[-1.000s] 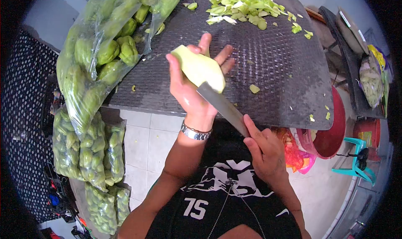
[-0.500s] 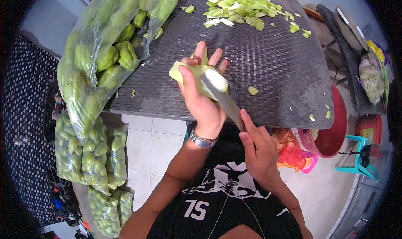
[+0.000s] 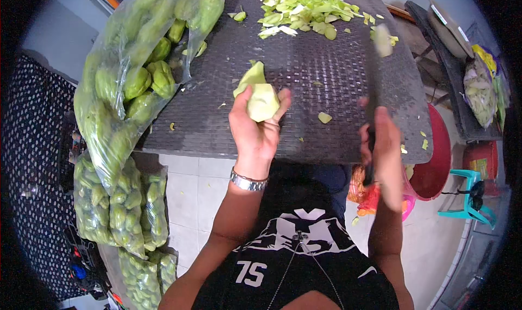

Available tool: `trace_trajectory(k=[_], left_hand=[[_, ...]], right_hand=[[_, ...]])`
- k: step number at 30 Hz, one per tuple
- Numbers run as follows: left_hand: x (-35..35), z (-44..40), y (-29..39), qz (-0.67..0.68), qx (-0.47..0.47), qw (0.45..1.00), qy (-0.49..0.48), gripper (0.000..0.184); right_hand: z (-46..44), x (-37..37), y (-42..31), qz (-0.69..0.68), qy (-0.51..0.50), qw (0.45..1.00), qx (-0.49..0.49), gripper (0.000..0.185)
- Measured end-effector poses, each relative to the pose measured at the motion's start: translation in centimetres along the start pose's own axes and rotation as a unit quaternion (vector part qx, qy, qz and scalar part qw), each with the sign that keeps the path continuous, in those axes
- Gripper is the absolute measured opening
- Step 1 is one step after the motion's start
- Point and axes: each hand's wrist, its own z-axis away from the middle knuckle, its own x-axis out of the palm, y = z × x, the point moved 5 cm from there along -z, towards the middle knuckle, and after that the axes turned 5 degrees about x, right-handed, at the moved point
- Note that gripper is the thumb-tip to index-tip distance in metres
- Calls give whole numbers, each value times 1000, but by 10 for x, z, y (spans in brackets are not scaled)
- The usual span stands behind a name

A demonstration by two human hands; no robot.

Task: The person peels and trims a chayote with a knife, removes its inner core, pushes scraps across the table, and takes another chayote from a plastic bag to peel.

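Note:
A pale, mostly peeled chayote (image 3: 263,104) rests in my left hand (image 3: 251,136), with my thumb and fingers around it. Its greener, pointed part (image 3: 253,75) shows beyond the thumb; whether that is a separate piece I cannot tell. Off to the right, my right hand (image 3: 384,147) is closed on the handle of a knife (image 3: 373,73), which points away from me over the table. Motion blurs both hand and blade. Near the blade's tip is a blurred pale slice (image 3: 384,41). At the far side lies a pile of green peelings (image 3: 307,8).
A large clear bag of chayotes (image 3: 117,82) covers the table's left side. More filled bags (image 3: 117,201) stand below it. The dark woven tabletop (image 3: 217,130) carries scattered scraps. A red tub (image 3: 432,163) and a teal stool (image 3: 467,201) are at the right.
The knife has left the chayote and swung right and away from me with my right hand, blade now upward in view. My left hand has turned the chayote and shifted slightly left.

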Motion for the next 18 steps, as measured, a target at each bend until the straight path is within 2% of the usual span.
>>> trace_trajectory(k=[1, 2, 3, 6, 8, 10, 12, 14, 16, 18], left_hand=[[-4, -5, -1, -5, -39, 999, -33, 35], [-5, -6, 4, -26, -41, 998, -40, 35], [-4, -10, 8, -44, -40, 997, -50, 34], [1, -14, 17, -81, 8, 996, -47, 31], [13, -18, 20, -74, 58, 995, -17, 27], [15, -39, 20, -94, 133, 986, -37, 26], [42, -52, 15, -117, 148, 981, -53, 31], [81, -55, -10, -136, 103, 978, -122, 31], [121, -51, -55, -201, 28, 924, -325, 29], [164, -30, -113, -220, -106, 907, -343, 27]], right_hand=[[-1, -3, -1, 10, -66, 995, 74, 43], [1, -2, 2, 19, -130, 980, 150, 42], [1, -3, 4, 93, -69, 989, 96, 40], [11, -11, 6, 34, -78, 994, 73, 41], [17, -15, 16, 9, -85, 993, 84, 41], [23, -15, 31, -11, -98, 989, 112, 42], [30, -12, 49, -26, -114, 981, 158, 42], [31, -9, 55, -37, -106, 981, 160, 43], [33, -7, 54, -62, -100, 979, 166, 43], [30, -8, 54, -66, -101, 981, 154, 41]])
